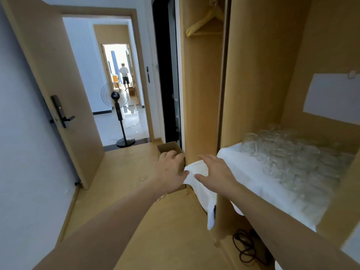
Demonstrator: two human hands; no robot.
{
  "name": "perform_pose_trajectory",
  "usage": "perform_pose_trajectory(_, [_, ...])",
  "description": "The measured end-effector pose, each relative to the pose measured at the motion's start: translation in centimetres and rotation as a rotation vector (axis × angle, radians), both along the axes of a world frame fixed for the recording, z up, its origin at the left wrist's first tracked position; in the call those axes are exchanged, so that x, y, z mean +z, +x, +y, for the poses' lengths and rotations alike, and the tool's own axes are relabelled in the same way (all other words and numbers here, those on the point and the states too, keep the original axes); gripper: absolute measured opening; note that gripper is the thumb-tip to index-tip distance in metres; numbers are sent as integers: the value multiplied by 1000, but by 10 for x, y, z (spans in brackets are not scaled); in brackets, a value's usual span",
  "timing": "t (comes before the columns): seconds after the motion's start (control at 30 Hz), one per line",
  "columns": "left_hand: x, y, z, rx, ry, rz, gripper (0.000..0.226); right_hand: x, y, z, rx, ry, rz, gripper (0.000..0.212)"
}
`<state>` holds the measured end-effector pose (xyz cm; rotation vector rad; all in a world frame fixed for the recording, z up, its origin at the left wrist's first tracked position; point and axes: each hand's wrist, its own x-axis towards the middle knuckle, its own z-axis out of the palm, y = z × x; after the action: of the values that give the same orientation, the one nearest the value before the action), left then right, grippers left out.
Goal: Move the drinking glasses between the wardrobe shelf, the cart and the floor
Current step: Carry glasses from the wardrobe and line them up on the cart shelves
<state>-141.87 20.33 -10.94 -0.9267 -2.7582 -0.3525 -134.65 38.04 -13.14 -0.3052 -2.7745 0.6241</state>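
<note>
Forearms reach forward from 6 o'clock. Left hand (169, 168) and right hand (215, 173), each grip released with fingers spread, flank a hanging corner of the white cloth (196, 172) at centre; whether either touches it cannot be told. Black cable (244, 248) lies on the floor at 5 o'clock. Drinking glasses (288, 154) stand clustered on the cloth-covered wardrobe shelf (259, 184) at 3 o'clock. Cardboard box (169, 148) sits on the floor beyond the left hand. Wooden hanger (204, 22) hangs at 12 o'clock; pedestal fan (117, 106) stands in the doorway at 10 o'clock.
</note>
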Motion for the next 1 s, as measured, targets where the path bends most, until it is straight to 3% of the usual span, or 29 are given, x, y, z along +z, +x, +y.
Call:
perform_pose_trajectory(0.37, [-15,-93,94,-110,-63,-56,61,-12,-74,79,-142,14,-48,74])
perform_pose_trajectory(0.73, [-11,-205,199,-499,-88,-42,62,-4,-128,143,-444,27,-88,71])
perform_pose_trajectory(1.0, [7,-255,257,-771,-6,-69,55,10,-158,170,-661,31,-124,74])
